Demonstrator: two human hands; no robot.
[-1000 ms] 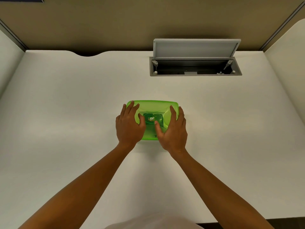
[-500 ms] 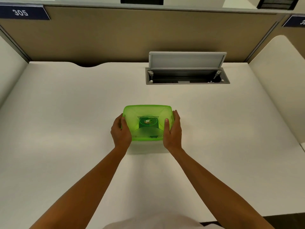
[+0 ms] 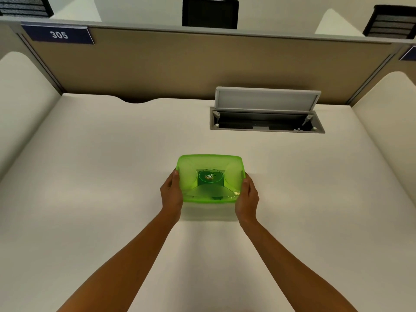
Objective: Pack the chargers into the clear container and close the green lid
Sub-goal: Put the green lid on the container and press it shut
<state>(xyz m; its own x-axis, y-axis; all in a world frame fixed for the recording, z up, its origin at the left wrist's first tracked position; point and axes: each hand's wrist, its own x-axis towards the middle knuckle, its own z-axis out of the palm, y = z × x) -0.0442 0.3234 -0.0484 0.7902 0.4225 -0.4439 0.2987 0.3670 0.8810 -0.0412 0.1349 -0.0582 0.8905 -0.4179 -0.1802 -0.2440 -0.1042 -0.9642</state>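
Centrally on the tabletop (image 3: 112,176) sits the container (image 3: 210,200), green lid (image 3: 209,167) on. Left hand (image 3: 171,194) and right hand (image 3: 247,197) clasp its short sides, thumbs on the rim, forearms stretched forward. Open cable hatch (image 3: 266,120) beyond.

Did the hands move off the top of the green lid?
Yes. Both the left hand and right hand slid off the lid outward, now gripping the box's short sides.
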